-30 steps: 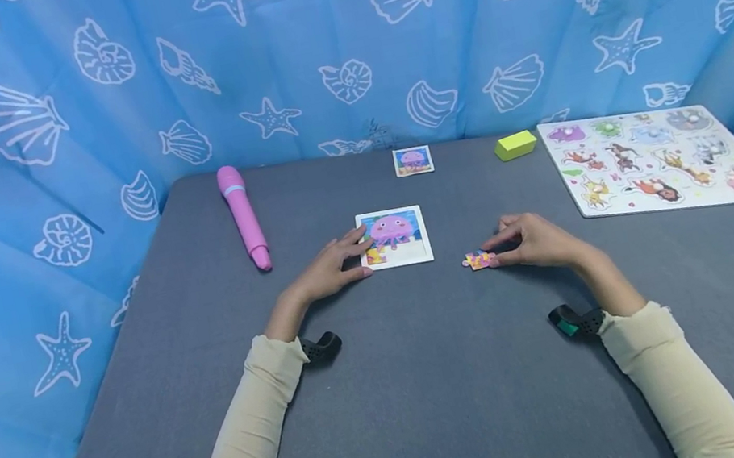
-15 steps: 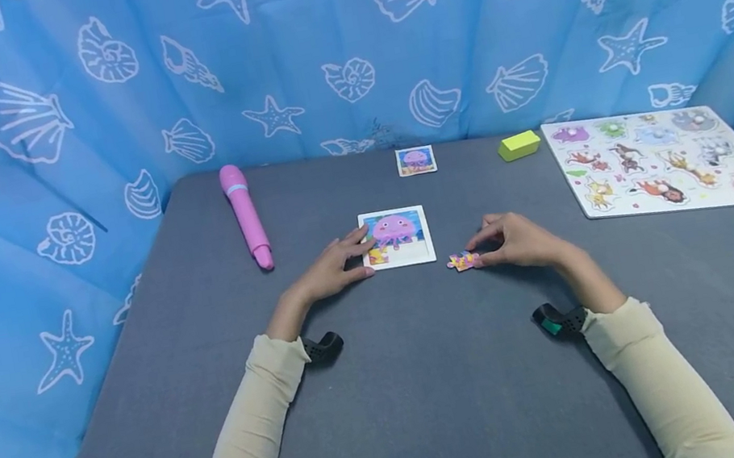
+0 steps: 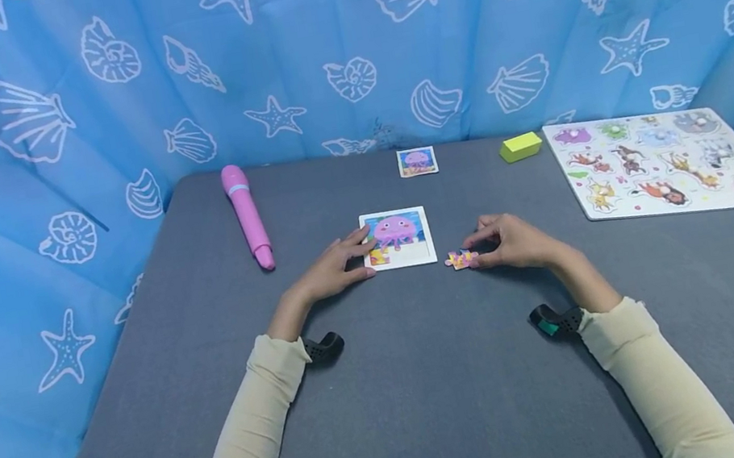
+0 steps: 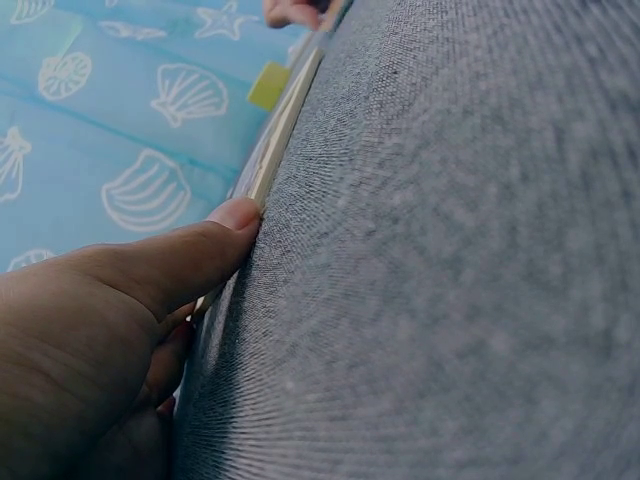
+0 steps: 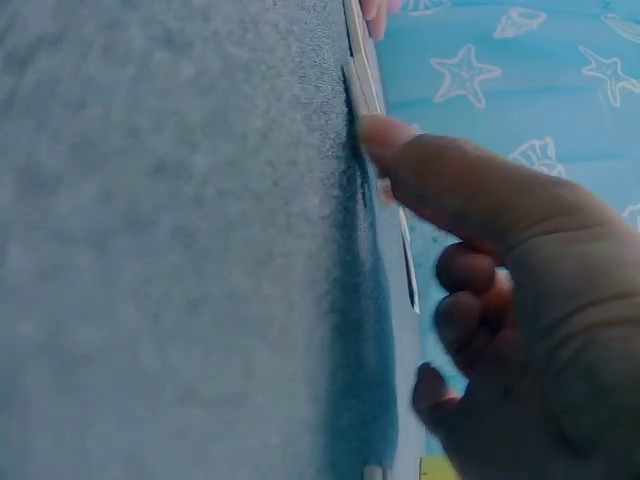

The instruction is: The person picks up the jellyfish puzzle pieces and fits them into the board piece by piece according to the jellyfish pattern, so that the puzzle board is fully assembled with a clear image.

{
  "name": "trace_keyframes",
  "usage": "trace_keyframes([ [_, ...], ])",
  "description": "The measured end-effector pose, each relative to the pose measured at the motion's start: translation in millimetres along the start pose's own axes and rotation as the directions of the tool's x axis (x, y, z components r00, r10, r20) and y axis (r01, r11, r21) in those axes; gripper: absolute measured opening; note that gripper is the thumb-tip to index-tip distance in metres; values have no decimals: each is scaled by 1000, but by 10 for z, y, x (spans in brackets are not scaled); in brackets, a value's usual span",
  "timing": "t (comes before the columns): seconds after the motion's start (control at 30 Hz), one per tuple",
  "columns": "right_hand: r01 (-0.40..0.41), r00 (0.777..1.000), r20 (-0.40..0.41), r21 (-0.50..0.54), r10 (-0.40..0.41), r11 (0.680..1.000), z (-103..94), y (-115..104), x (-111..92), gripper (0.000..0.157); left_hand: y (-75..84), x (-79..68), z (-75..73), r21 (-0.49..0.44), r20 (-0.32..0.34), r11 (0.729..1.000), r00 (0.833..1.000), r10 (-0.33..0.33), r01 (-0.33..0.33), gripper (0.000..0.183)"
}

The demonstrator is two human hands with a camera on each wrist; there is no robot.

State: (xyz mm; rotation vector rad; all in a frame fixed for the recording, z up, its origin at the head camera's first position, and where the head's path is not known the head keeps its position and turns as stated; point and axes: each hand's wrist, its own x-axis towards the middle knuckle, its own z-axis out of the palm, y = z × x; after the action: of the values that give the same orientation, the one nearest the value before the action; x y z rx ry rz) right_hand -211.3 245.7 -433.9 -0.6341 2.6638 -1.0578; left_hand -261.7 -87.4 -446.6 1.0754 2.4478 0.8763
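In the head view, a white-framed jigsaw puzzle tray (image 3: 418, 256) with a pink jellyfish picture lies flat. Part of its lower area is bare white. My left hand (image 3: 335, 267) rests at the tray's left side, fingertips over the picture and thumb at the near left corner. From the left wrist, the thumb (image 4: 190, 262) touches the tray edge (image 4: 285, 130). Just right of the tray, my right hand (image 3: 515, 242) pinches a pink and yellow jigsaw piece (image 3: 461, 260) between thumb and fingers. In the right wrist view the piece (image 5: 356, 90) shows edge-on at the thumb tip.
A pink microphone-shaped toy (image 3: 249, 221) lies at the left. Toward the back are a small jellyfish picture card (image 3: 417, 162) and a yellow-green block (image 3: 520, 147). An animal peg puzzle board (image 3: 664, 160) lies at right. A blue shell-print curtain (image 3: 278, 56) hangs behind the grey table (image 3: 439, 388).
My right hand has slid left with the jigsaw piece, bringing it closer to the tray, and has slowed in the last half second. The left hand stays on the tray.
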Motion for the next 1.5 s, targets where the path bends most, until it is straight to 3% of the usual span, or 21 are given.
trace_keyframes([
  [0.33, 12, 996, -88, -15, -13, 1000, 150, -226, 324, 27, -2, 2, 12, 4, 8, 1000, 1000, 7, -7, 58],
  [0.67, 23, 996, -87, 34, -20, 999, 382, -345, 626, 25, -22, 21, 39, -2, 15, 1000, 1000, 1, -1, 57],
  [0.97, -16, 997, -80, 51, 20, 999, 436, -397, 701, 30, -24, 32, 25, -4, 21, 1000, 1000, -19, 20, 58],
  [1.23, 136, 990, -33, 11, -136, 991, 444, -445, 760, 24, -42, 34, 27, 3, 11, 1000, 1000, -19, 19, 58],
  [1.5, 65, 998, 21, -55, -64, 996, 465, -445, 828, 26, -32, 13, 2, -12, 2, 1000, 1000, -15, 15, 57],
])
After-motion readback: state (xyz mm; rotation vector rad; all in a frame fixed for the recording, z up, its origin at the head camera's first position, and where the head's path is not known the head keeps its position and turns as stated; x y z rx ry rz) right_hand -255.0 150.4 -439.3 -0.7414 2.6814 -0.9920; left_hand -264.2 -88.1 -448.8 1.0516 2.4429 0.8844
